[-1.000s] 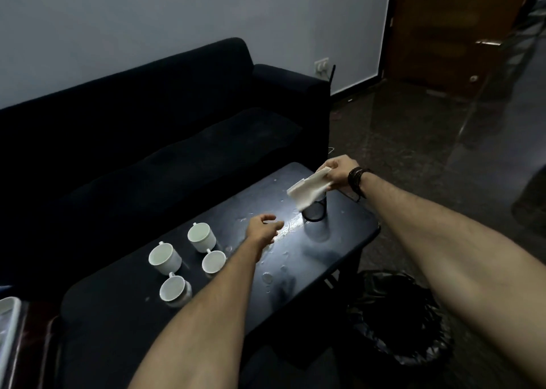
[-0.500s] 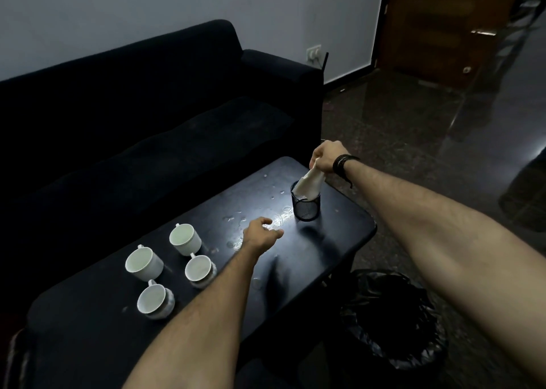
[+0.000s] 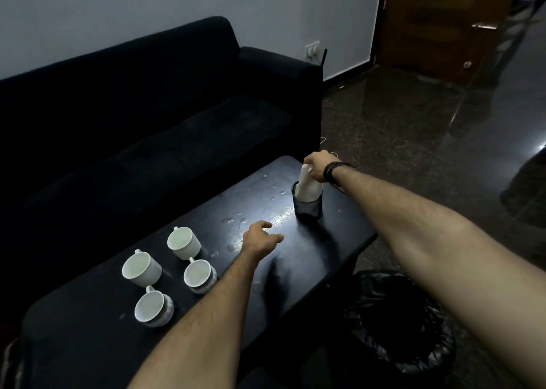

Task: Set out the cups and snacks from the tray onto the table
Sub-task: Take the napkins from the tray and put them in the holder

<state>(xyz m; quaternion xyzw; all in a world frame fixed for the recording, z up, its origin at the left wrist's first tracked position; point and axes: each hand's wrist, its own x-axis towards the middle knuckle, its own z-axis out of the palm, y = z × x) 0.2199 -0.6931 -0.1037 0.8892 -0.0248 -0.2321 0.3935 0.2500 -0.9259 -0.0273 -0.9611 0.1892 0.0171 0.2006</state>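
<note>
**Inspector A:** Where do the cups stand?

**Inspector B:** Four white cups sit upright on the black table (image 3: 339,250), grouped at its near-left part. The far cup (image 3: 183,242) and the left cup (image 3: 141,270) rest directly on the tabletop. The right cup (image 3: 199,276) and the near cup (image 3: 152,307) each appear to sit on something pale and frilled; what it is cannot be told. All handles point toward the far side. No tray shows in the view.

**Inspector A:** The right hand?

**Inspector B:** The right hand (image 3: 317,167) is at the far-right part of the table, fingers closed on the top of a wad of white napkins (image 3: 307,186). The lower end of the napkins stands inside a black mesh holder (image 3: 307,205), which rests upright on the table. A dark band (image 3: 332,171) circles the wrist.

**Inspector A:** And the left?

**Inspector B:** The left hand (image 3: 261,239) reaches over the middle of the table, palm down, fingers loosely spread, holding nothing. Whether it touches the surface cannot be told. It lies between the cups and the holder, apart from both.

**Inspector A:** Surface condition?

**Inspector B:** Water droplets (image 3: 236,220) are scattered across the tabletop from the left hand toward the holder. A dark sofa (image 3: 147,117) stands beyond the table; a bin lined with a black bag (image 3: 399,323) stands on the floor at the near right.
</note>
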